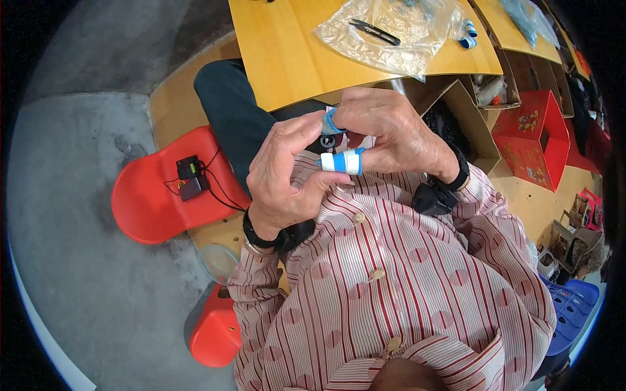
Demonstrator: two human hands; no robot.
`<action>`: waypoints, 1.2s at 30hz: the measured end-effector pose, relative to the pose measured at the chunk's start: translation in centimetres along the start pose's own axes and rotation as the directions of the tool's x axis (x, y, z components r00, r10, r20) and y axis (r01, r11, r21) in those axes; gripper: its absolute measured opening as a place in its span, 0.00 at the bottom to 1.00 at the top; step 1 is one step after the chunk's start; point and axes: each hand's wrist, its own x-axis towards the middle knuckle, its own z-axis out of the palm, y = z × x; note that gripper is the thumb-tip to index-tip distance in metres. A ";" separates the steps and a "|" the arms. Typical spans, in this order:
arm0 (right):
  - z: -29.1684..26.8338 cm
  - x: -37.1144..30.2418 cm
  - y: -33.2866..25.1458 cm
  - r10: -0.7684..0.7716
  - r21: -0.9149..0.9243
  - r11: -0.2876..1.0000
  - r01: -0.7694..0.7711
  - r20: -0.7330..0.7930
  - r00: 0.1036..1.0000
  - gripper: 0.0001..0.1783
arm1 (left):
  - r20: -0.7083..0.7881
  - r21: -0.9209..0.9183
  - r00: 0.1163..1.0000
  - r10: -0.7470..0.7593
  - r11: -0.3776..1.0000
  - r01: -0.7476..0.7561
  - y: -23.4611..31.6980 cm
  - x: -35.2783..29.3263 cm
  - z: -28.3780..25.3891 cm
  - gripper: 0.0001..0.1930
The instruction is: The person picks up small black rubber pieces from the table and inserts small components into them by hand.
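In front of my striped shirt, both hands meet with their fingers bent in toward each other. My left hand point(277, 169) is closed, thumb and index finger bent toward the right fingertips. My right hand point(401, 130) is also closed, its index finger and thumb reaching left. A white and blue wrap point(342, 162) surrounds the right thumb, and a blue wrap point(331, 121) shows near the right index fingertip. Between the hands appears a small dark ring-like shape point(328, 141); whether it is held cannot be told. Anything pinched in the fingers is too small or hidden to name.
Beyond my hands stands a yellow table point(280, 49) with a clear plastic bag point(417, 55), black thread snips point(375, 31) and blue-white bands point(468, 40). A cardboard box point(488, 140) and red box point(521, 143) are right. A red stool point(143, 205) carries a wired black device point(191, 179).
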 end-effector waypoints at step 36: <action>0.4 0.1 0.0 -0.166 -0.125 0.979 0.163 -0.016 0.986 0.16 | -0.028 -0.072 0.999 0.023 0.997 -0.025 -1.0 -0.6 -0.1 0.28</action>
